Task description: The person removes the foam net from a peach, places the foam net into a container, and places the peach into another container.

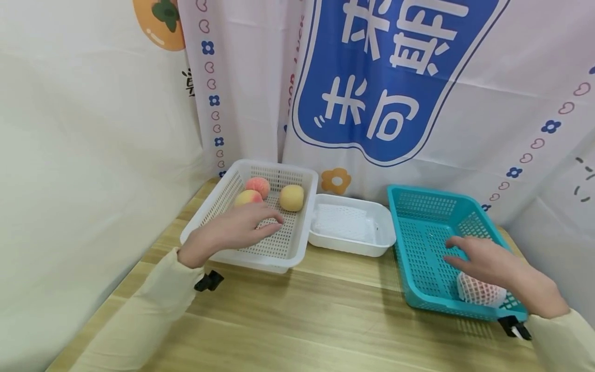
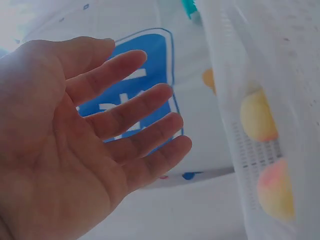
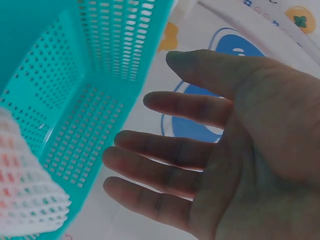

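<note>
Over the white perforated basket (image 1: 299,248), my left hand (image 1: 239,226) hovers with relaxed fingers and holds nothing. Inside that basket are a pink peach (image 1: 258,186), a yellow-and-pink peach (image 1: 248,197), partly hidden by the hand, and a yellow round fruit (image 1: 291,198). My right hand (image 1: 495,261) is above the teal basket (image 1: 409,274), its fingers loosely bent around nothing. A pinkish round fruit in a white foam net (image 1: 481,290) lies in the near right corner of the teal basket, partly behind the right hand. In the right wrist view, the fingers look spread apart.
Between the baskets stands a small white tray (image 1: 348,247) with white foam netting (image 1: 339,221) in it. All three containers are on a wooden table (image 1: 297,320). A printed curtain (image 1: 260,93) hangs right behind them, and white cloth (image 1: 93,155) borders the left side.
</note>
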Demonstrator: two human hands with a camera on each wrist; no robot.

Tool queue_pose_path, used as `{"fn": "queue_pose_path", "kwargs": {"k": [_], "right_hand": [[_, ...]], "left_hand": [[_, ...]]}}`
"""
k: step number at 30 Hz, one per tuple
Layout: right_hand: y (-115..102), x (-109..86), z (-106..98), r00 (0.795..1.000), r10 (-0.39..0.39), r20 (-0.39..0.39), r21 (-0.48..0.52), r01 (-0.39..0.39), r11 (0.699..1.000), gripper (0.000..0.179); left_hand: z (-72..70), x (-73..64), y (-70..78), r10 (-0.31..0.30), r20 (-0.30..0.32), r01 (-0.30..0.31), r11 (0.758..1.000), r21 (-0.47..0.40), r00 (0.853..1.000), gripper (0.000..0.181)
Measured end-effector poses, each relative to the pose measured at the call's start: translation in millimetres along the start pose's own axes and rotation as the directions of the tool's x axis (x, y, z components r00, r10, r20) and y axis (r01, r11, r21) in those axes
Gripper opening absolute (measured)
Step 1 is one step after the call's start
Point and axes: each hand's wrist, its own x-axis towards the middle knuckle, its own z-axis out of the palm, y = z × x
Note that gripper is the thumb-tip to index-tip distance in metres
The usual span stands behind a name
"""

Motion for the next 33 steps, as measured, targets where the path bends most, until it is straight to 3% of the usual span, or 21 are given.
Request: {"fn": "queue_pose_path", "kwargs": {"k": [11,20,27,33], "right_hand": [[29,-4.7,11,0.999,0.034,0.028,-0.032,-0.033,0.999,0.046],[43,-6.4,17,0.995,0.075,0.070,-0.027,-0.074,0.997,0.054],[56,-2.1,21,0.973,0.110,0.201,0.023,-0.117,0.993,0.064],[63,1.1,24,0.948,0.117,0.296,0.035,-0.133,0.990,0.061]], "left_hand": [[2.0,16.7,36.0,0.114,-0.060,-0.116,0.992,-0.039,0.992,0.024],[8.3,29.8,48.7,0.168,-0.082,-0.175,0.981,-0.083,0.982,0.023],[16.6,42.0,55.4,0.191,-0.056,-0.197,0.971,-0.138,0.980,0.022],[20.7,51.6,67.5,0.210,-0.046,-0.215,0.960,-0.178,0.977,0.024]]}}
